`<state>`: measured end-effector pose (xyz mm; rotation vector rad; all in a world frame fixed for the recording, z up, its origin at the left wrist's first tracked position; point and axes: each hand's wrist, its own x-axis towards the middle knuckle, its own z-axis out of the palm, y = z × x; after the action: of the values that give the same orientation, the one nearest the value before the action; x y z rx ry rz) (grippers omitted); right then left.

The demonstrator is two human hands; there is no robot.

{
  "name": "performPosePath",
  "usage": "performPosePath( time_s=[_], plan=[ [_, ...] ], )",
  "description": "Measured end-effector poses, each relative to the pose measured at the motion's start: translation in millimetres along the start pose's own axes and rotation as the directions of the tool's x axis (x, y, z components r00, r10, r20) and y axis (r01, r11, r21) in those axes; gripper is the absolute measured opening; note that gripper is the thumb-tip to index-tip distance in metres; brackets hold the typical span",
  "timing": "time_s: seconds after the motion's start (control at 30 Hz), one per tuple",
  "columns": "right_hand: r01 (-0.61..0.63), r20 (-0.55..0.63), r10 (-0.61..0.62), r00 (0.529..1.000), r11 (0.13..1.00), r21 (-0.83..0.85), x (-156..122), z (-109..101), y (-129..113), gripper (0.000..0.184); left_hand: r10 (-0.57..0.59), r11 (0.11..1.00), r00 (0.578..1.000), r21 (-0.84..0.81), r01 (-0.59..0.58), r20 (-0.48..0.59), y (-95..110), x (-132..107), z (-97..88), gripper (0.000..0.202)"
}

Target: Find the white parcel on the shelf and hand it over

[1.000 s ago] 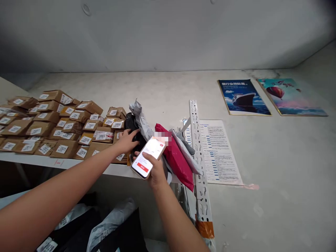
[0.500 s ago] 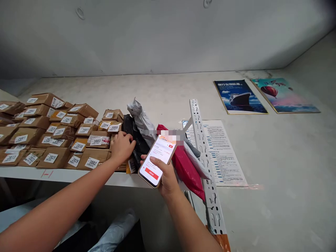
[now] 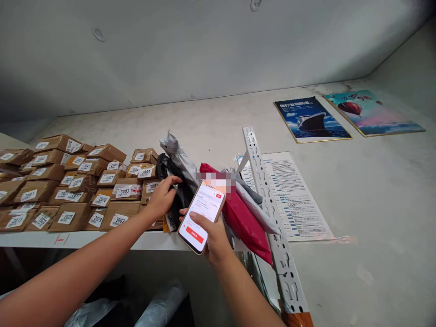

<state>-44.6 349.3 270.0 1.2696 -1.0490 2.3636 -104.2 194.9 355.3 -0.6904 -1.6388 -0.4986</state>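
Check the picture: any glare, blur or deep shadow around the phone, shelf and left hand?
Head view: phone screen bright, no obvious glare, blocky pixelation over its top edge; head view: deep shadow beneath the white shelf; head view: left hand fairly sharp, the black parcel beside it losing detail.

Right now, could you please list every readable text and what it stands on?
"3003": cardboard box
"3002": cardboard box
"2025": cardboard box
"2029": cardboard box
"2030": yellowish box
"3004": yellowish box
"3009": cardboard box
Red "H"-like mark: shelf edge
"做行业领航者": ship poster
Too small or blurred: phone screen, wall notice, balloon poster title, most remaining labels.
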Motion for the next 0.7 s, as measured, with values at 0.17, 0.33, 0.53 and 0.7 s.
performPosePath(
  time_s=[0.17, 0.33, 0.53, 0.7],
  plan=[
    [-0.079, 0.085, 0.088, 0.992, 0.992, -0.098, 3, -4, 22, 0.073, -0.062, 0.995, 0.995, -0.067, 0.067, 0.076, 18, -7, 14.5, 0.032],
    [0.051, 0.047, -0.048, 0.998, 0.996, -0.074, 14, -8, 40, 0.086, -0.182, 0.974, 0.983, 0.134, 0.185, -0.032, 23, -17, 12.9, 0.034],
    [0.049, -0.057, -0.052, 0.997, 0.997, -0.056, 13, -12, 23, 0.073, -0.273, 0.863, 0.962, 0.446, 0.238, 0.017, 33, -4, 9.4, 0.036],
    [0.013, -0.019, -0.013, 1.000, 1.000, -0.009, 11, -10, 18, 0.072, -0.476, 0.756, 0.880, 0.504, 0.418, -0.015, 41, 21, 19.5, 0.047]
  ],
)
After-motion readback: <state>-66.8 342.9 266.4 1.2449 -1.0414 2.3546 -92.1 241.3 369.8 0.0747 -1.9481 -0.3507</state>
